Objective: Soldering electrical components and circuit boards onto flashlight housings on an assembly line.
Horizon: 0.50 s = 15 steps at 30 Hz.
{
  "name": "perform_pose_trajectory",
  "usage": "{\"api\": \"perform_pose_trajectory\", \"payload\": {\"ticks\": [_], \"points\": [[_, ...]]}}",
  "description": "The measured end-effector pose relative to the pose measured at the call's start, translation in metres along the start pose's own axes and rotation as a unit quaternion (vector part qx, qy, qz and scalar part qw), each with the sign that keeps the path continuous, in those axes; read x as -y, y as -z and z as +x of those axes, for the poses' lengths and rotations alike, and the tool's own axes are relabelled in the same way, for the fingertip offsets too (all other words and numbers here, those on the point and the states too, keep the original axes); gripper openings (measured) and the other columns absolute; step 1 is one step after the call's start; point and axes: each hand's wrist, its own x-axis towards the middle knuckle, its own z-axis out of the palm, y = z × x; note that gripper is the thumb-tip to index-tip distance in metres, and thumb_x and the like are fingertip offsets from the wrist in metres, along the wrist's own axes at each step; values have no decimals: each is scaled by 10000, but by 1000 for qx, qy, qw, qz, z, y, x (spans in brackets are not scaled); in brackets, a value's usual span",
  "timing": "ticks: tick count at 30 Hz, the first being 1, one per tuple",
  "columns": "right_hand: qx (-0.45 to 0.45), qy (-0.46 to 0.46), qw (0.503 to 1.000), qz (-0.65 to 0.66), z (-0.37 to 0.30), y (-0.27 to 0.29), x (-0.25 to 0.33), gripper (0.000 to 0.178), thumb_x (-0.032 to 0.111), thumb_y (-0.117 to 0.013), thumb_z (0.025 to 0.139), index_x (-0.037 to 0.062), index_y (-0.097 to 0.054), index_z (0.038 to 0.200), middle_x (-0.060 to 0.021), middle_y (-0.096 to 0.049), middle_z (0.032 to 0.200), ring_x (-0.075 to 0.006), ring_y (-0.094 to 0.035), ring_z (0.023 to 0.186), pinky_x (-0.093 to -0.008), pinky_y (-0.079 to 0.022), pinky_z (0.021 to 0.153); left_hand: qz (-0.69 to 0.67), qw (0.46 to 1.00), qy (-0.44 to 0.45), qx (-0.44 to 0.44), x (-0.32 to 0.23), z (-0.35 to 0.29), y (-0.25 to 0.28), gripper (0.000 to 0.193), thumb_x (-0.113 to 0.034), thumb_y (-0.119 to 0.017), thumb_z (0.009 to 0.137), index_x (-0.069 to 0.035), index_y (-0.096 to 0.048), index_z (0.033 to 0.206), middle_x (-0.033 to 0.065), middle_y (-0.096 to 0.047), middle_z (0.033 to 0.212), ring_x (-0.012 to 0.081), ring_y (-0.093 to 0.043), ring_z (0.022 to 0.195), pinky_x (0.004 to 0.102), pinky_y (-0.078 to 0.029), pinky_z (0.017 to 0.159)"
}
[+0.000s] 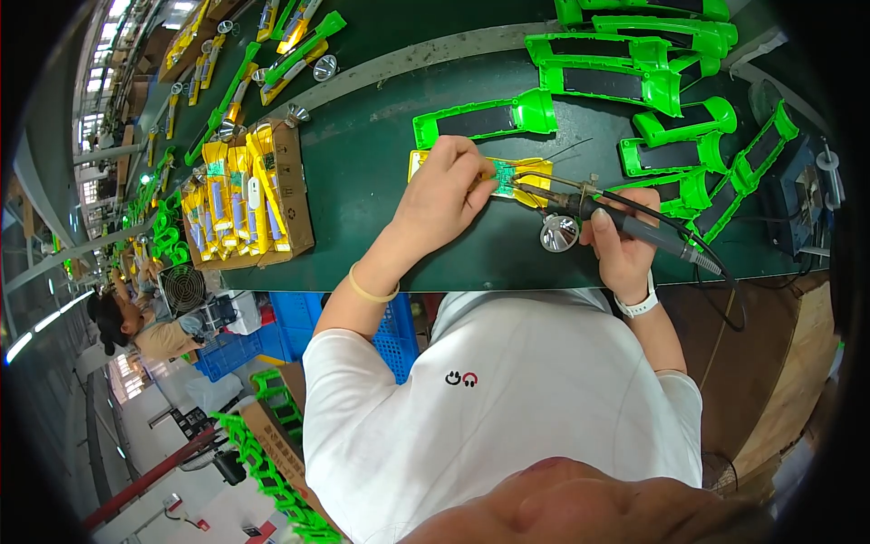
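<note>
My right hand (623, 252) grips a soldering iron (672, 239) with a dark and grey handle. A thin metal tube is fixed alongside it, and its tip points left over a small green circuit board (504, 175). The board sits on a yellow plastic piece (540, 170) lying on the bench. My left hand (442, 189) is closed in a pinch at the board's left side, covering part of the yellow piece. What its fingers hold, if anything, is hidden. A shiny cone-shaped reflector (559, 234) lies just below the iron, close to my right hand.
Green plastic housings with dark panels (485, 118) lie behind and to the right on the green bench (362, 136). At left stands a cardboard box (294, 195) of yellow assemblies. A blue bench unit (787, 213) is at far right, with a black cable (739, 304) nearby. Another person (149, 326) sits further left.
</note>
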Motion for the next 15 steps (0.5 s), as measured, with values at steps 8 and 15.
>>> {"api": "perform_pose_trajectory", "payload": {"ticks": [8, 15], "points": [[-24, 9, 1000, 14, 2, 2, -3, 243, 95, -554, 865, 63, -357, 1003, -61, -506, 727, -85, -480, 475, -187, -323, 381, 97, 982, -141, -76, 16, -25, 14, 391, 73, -626, 640, -16, -526, 1008, 143, -552, 979, 312, -536, 930, 397, -433, 805], [-26, 8, 999, 20, -1, 2, -5, 253, 112, -569, 860, 64, -362, 996, -60, -507, 729, -91, -482, 468, -189, -322, 376, 121, 951, -266, -101, 27, -14, 5, 253, 0, -624, 665, -25, -598, 915, 89, -624, 892, 254, -605, 883, 345, -509, 715]]}}
